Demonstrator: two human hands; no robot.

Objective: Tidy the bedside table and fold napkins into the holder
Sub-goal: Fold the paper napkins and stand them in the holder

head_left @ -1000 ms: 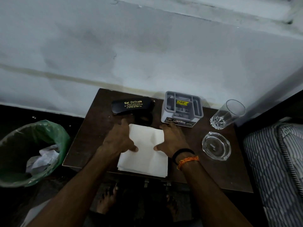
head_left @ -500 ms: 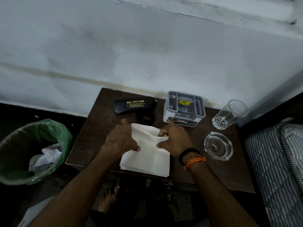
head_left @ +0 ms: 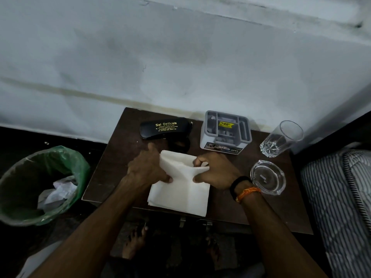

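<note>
Head view of a dark wooden bedside table (head_left: 118, 163) set against a pale wall (head_left: 180, 57). A stack of white napkins (head_left: 180, 193) lies at the front centre of the tabletop, its near edge reaching the table's front edge. The left hand (head_left: 147, 169) rests on the left side of the stack, fingers flat and thumb pressed onto the paper. The right hand (head_left: 214, 171) pinches the right edge of the top napkin between thumb and fingers, lifting that edge so the sheet creases and rises off the stack; black and orange bands circle its wrist. Behind the stack, near the wall, stands a grey compartmented holder (head_left: 225, 131) with a yellow sticker inside; it holds no napkin that can be seen. To its left lies a black spectacle case (head_left: 165, 128) printed "Sai Opticals". At the right are a clear drinking glass (head_left: 281, 139) and, in front of it, a clear glass ashtray (head_left: 268, 177), both apart from the napkins. Left of the table stands a bin lined with a green bag (head_left: 40, 185), crumpled paper inside. A striped mattress (head_left: 337, 207) borders the right edge
</note>
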